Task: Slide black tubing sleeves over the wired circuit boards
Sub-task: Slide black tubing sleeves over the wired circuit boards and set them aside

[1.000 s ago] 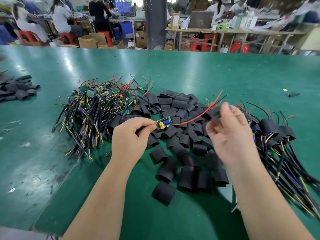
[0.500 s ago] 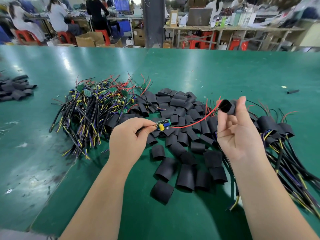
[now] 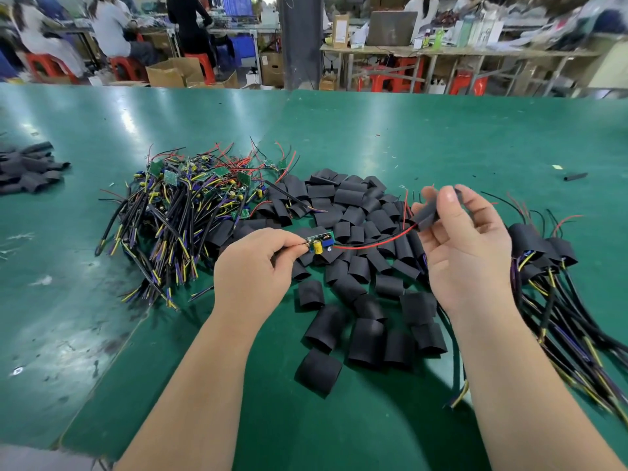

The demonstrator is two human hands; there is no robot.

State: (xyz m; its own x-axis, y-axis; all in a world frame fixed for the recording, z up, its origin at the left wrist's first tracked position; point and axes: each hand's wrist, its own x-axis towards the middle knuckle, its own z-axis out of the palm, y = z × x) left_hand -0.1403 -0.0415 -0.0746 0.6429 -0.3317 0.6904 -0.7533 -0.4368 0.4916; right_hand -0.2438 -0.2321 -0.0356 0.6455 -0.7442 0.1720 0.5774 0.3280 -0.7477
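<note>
My left hand (image 3: 253, 266) pinches one end of a small green circuit board (image 3: 319, 242) with a yellow capacitor, held above the table. Its red and black wires (image 3: 373, 244) run right into a black tubing sleeve (image 3: 429, 214), which my right hand (image 3: 465, 246) holds between thumb and fingers, palm facing me. A heap of loose black sleeves (image 3: 353, 260) lies under and between both hands. To the left lies a pile of bare wired boards (image 3: 190, 212). Sleeved boards with cables (image 3: 543, 253) lie to the right.
The green table (image 3: 407, 137) stretches far ahead. A second small heap of black sleeves (image 3: 29, 168) sits at the far left edge. One stray black piece (image 3: 575, 177) lies at the right. People sit at benches beyond the table.
My right hand has lifted a sleeve out of the heap, turned palm up, and the board's red and black wires now enter it. My left hand has kept the board almost still.
</note>
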